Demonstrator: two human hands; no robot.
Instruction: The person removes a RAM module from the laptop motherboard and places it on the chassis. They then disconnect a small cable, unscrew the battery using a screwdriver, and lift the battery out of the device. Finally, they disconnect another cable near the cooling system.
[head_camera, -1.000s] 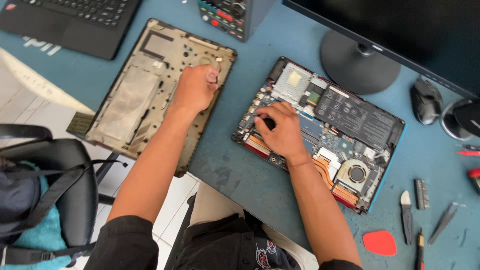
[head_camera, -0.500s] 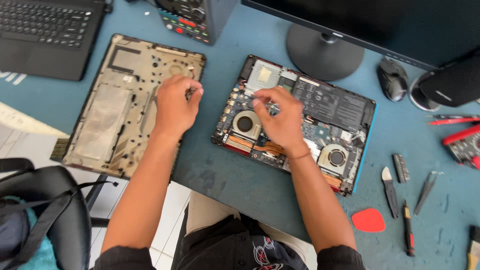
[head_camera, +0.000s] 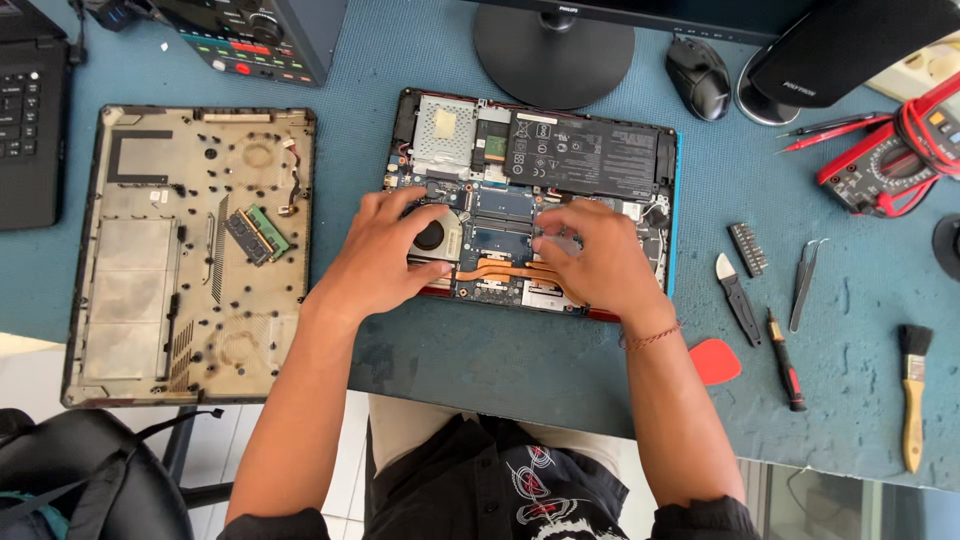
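Blue matting covers the tabletop (head_camera: 560, 370), where an opened laptop (head_camera: 530, 190) lies near the middle, below the monitor stand (head_camera: 553, 52). Left hand (head_camera: 385, 255) rests loosely spread beside its cooling fan (head_camera: 430, 236); right hand (head_camera: 600, 262) lies flat over the copper heat pipes (head_camera: 505, 270), gripping nothing. Removed bottom cover (head_camera: 180, 250) sits at the left edge.

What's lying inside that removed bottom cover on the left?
Inside the bottom cover lie two memory sticks, one green, one dark. Whatever is beneath the cover is hidden.

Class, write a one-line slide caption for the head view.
Both hands, left hand and right hand, rest on an opened laptop on a blue mat.
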